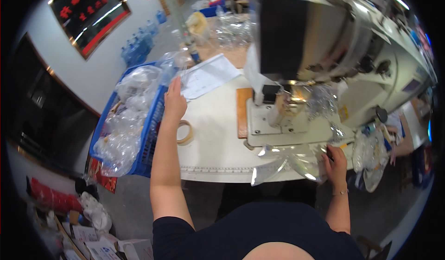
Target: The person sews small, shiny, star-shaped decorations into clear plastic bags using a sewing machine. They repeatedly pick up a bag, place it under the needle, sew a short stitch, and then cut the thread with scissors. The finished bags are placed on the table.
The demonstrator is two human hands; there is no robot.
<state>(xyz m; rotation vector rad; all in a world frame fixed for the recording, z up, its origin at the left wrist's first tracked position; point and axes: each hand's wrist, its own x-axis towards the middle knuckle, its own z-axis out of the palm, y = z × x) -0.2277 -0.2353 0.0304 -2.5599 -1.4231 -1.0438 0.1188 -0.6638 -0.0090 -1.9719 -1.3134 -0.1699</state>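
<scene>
My left hand (175, 101) reaches forward over the table beside the blue basket, its fingers stretched out. Thin clear plastic shows by its fingertips; whether they touch it I cannot tell. At the table's front right, my right hand (336, 161) has its fingers closed at the edge of a shiny clear plastic piece (303, 161). Something small and dark shows at those fingers, too unclear to name. A large sewing machine (366, 70) stands over the table, just beyond the plastic. More clear plastic (323, 102) is bunched beside its needle area.
The blue basket (150, 125), heaped with clear plastic (123, 141), stands left of the white table (211, 134). A tape roll (185, 132) and white paper (211, 76) lie on the tabletop. Several water jugs (139, 44) line the wall. Cartons (95, 246) sit lower left.
</scene>
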